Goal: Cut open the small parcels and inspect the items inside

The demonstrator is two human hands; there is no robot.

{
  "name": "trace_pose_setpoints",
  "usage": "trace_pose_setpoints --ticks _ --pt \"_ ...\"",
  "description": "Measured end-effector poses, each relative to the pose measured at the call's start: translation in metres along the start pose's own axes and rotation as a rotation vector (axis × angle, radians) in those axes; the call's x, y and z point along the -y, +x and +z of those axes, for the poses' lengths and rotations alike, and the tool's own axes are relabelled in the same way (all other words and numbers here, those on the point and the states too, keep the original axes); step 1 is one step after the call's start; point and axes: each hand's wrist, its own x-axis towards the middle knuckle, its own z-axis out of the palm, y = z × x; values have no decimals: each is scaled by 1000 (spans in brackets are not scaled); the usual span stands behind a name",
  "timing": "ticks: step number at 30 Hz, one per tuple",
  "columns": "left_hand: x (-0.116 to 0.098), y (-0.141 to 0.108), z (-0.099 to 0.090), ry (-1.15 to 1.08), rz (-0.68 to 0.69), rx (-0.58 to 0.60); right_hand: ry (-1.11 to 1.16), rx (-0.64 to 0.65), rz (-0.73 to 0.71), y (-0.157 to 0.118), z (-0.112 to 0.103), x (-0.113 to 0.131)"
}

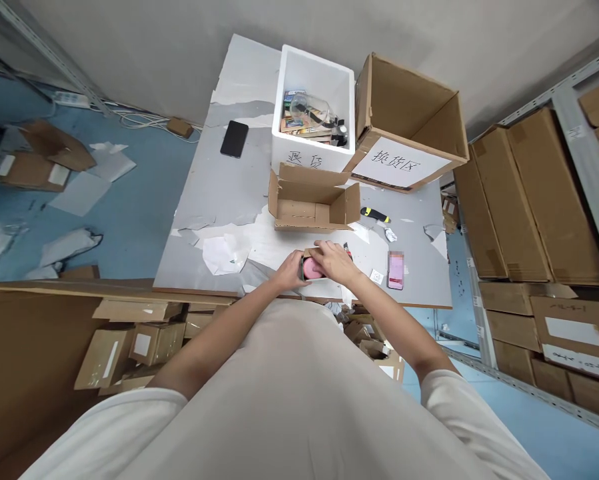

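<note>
Near the table's front edge, my left hand [290, 270] grips the left side of a small open box [322, 276]. Inside the box shows a pink round object [311, 268]; its kind I cannot make out. My right hand [335, 262] is on the right of the box, its fingers bent over the top edge and touching the pink object. Just beyond my hands stands an empty open cardboard carton [304, 212] with its flaps up.
A white foam bin [289, 143] of mixed goods and a large labelled carton [409, 160] stand at the back. On the table [214, 193] lie a black phone [234, 139], a yellow-black box cutter [376, 215], a pink-screened phone [396, 270] and crumpled paper [224, 254]. Shelved boxes [554, 200] stand right.
</note>
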Motion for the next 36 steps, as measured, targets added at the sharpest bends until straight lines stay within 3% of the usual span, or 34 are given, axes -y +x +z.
trace_pose_setpoints --ticks 6,15,18,22,27,30,33,36 --pt "5 0 1 -15 -2 5 -62 75 -344 -5 -12 2" --pt "3 6 2 63 88 25 -233 137 -472 15 -25 15" --pt "0 8 2 66 85 16 -236 191 -481 12 -49 12" --pt "-3 10 1 54 42 4 -198 169 -408 -5 -102 3" --pt "-1 12 2 -12 -10 13 -13 -1 -240 -48 -171 -13" --pt "-2 13 1 -105 -19 3 194 -177 -94 -78 -186 -29" --pt "-14 11 -10 -156 -30 -19 465 -438 78 -96 -164 -44" --pt "-38 7 -30 -193 -20 -58 870 -712 227 -89 -115 -43"
